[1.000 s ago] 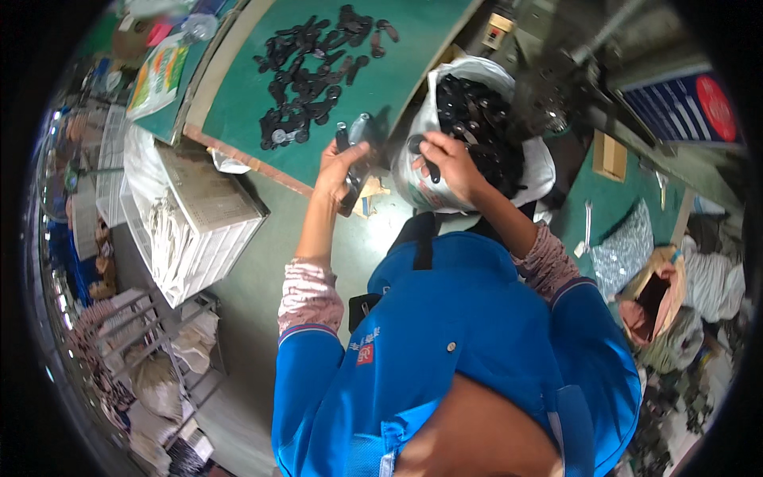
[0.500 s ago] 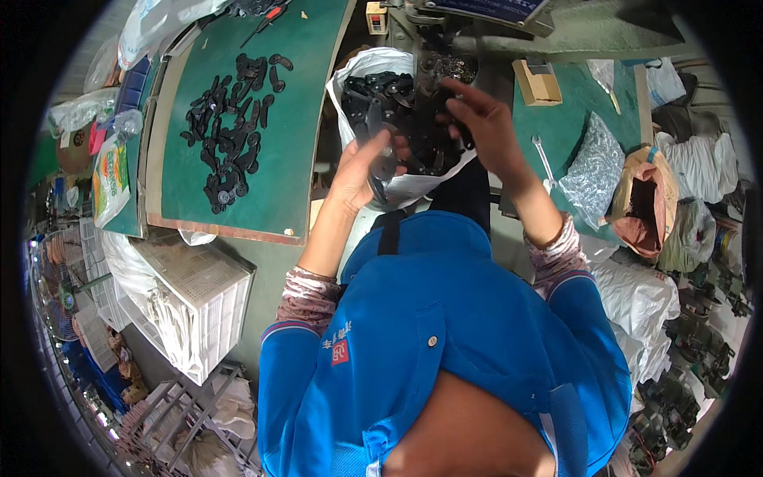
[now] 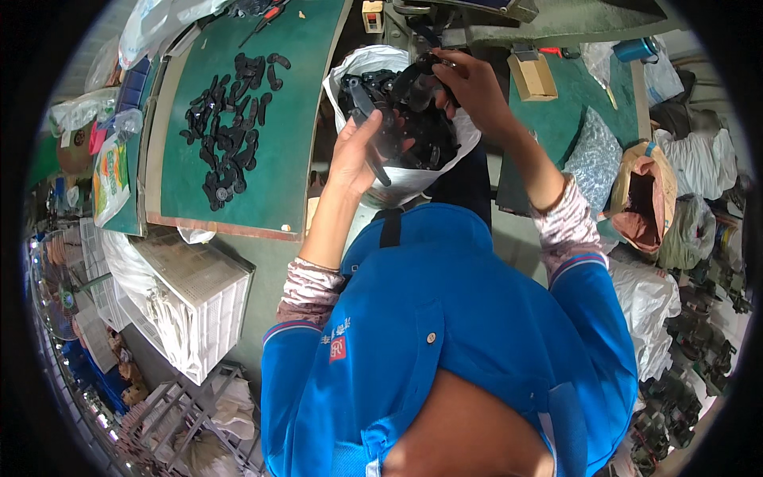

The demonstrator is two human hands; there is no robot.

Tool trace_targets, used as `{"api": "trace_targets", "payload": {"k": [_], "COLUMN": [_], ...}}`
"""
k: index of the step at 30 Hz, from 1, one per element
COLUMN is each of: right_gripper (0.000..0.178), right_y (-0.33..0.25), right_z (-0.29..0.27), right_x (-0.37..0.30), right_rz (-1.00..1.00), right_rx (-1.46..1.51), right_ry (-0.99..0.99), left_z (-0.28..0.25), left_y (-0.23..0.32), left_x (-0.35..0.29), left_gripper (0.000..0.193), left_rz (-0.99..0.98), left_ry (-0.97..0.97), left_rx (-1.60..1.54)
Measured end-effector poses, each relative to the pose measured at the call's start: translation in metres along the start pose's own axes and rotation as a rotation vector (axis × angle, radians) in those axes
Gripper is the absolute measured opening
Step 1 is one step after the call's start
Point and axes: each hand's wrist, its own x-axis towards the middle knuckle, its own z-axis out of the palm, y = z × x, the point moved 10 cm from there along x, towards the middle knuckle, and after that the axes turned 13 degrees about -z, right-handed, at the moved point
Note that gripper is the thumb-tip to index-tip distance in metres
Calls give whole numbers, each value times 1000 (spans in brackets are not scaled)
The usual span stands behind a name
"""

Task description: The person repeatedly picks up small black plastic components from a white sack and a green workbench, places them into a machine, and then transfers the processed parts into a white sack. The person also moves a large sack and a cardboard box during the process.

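Observation:
A white sack (image 3: 425, 189), its mouth spread wide in front of me, holds many loose black curved parts (image 3: 433, 143). Over its left side, my left hand (image 3: 355, 155) is closed around one or more long black parts (image 3: 373, 127), with one end pointing down toward me. My right hand (image 3: 473, 89) is above the sack's far right side, thumb and fingers pinched on another black curved part (image 3: 415, 83). The fingertips of both hands are partly hidden against the dark pile.
On the left, a green-topped table (image 3: 282, 187) carries a spread of similar black parts (image 3: 230, 135) and a red-handled tool (image 3: 273, 11). To the right are a small cardboard box (image 3: 534, 77), a clear plastic bag (image 3: 594, 147) and an open brown sack (image 3: 638, 203). A machine (image 3: 572, 24) stands beyond.
My right hand has moved up and slightly left, with a black part now plainly at its fingers. My left hand has shifted slightly left and up, still holding its black piece.

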Motion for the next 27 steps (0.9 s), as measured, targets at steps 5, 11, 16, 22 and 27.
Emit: {"api": "trace_targets", "payload": {"k": [5, 11, 16, 22, 27], "right_gripper": [28, 29, 23, 25, 31], "right_y": [19, 39, 24, 5, -23], "right_z": [24, 35, 6, -11, 34], "right_x": [-48, -68, -67, -69, -76], "right_rz": [72, 75, -138, -149, -162], "right_rx": [-129, 121, 52, 395, 177], "right_ry": [-83, 107, 212, 64, -357], "left_z": [5, 6, -5, -14, -1], "left_y": [-10, -20, -24, -35, -53], "left_x": [4, 4, -1, -4, -11], "left_gripper": [17, 18, 16, 21, 23], "left_rz": [-4, 0, -36, -173, -407], "left_ry": [-37, -3, 2, -31, -176], "left_rx": [13, 70, 49, -55, -3]}}
